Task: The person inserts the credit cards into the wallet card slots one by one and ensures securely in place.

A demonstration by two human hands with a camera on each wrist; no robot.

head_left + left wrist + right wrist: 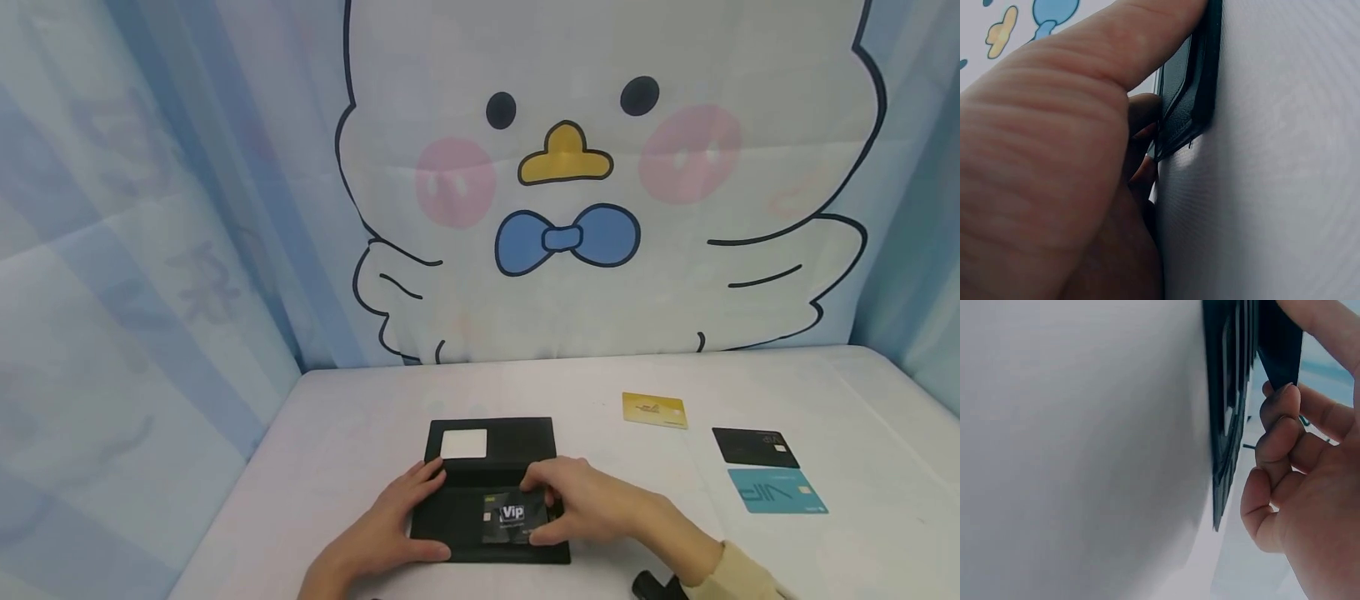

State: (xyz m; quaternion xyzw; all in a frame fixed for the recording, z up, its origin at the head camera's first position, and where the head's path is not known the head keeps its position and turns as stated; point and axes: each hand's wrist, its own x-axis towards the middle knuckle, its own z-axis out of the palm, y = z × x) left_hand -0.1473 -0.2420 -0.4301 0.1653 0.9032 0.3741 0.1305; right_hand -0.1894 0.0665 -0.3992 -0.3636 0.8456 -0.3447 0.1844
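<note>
A black card wallet (492,550) lies unfolded on the white table, with a white rectangle on its upper flap. My left hand (386,521) rests on its left side, the thumb at the near corner and the fingertips farther up the edge. In the left wrist view the thumb crosses over the wallet (1200,81). My right hand (592,500) pinches a black card (504,517) marked "Vip" over the wallet's lower half. The right wrist view shows this card (1280,347) tilted up off the layered wallet, between thumb and fingers, its far end hidden.
To the right lie a yellow card (655,410), another black card (755,447) and a teal card (777,491). A dark object (656,586) shows at the front edge beside my right sleeve (738,575). A cartoon-printed curtain (562,317) hangs behind the table.
</note>
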